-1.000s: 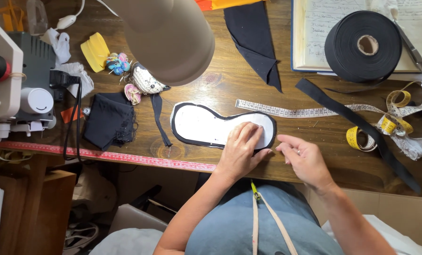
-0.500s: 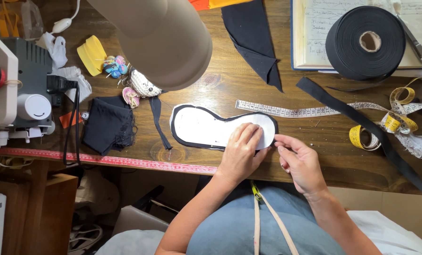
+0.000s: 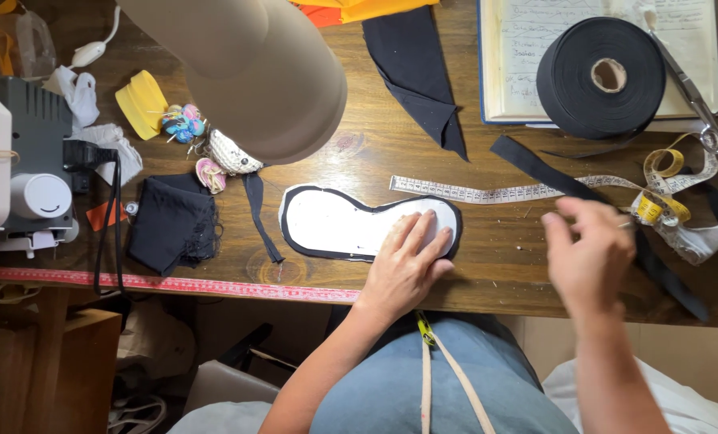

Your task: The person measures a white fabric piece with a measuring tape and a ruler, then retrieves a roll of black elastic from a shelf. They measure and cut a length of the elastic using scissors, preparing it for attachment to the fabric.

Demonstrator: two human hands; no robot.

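Observation:
A white curved fabric piece with a black edge (image 3: 335, 225) lies flat on the wooden table (image 3: 359, 153). My left hand (image 3: 403, 265) presses flat on its right end, fingers spread. My right hand (image 3: 588, 253) hovers above the table to the right, blurred, with fingers pinched together near a black strap (image 3: 536, 165) and a white measuring tape (image 3: 488, 193). Whether something small sits between its fingertips I cannot tell.
A roll of black tape (image 3: 604, 76) and scissors (image 3: 697, 96) rest on an open notebook (image 3: 520, 48) at the back right. A yellow tape measure (image 3: 660, 205), black cloth (image 3: 170, 221), a pincushion (image 3: 182, 122), a sewing machine (image 3: 17, 169) and a beige lamp shade (image 3: 254, 72) surround the work.
My right hand has lifted off the fabric piece's right end and swung to the right, toward the measuring tape. My left hand still presses the piece down.

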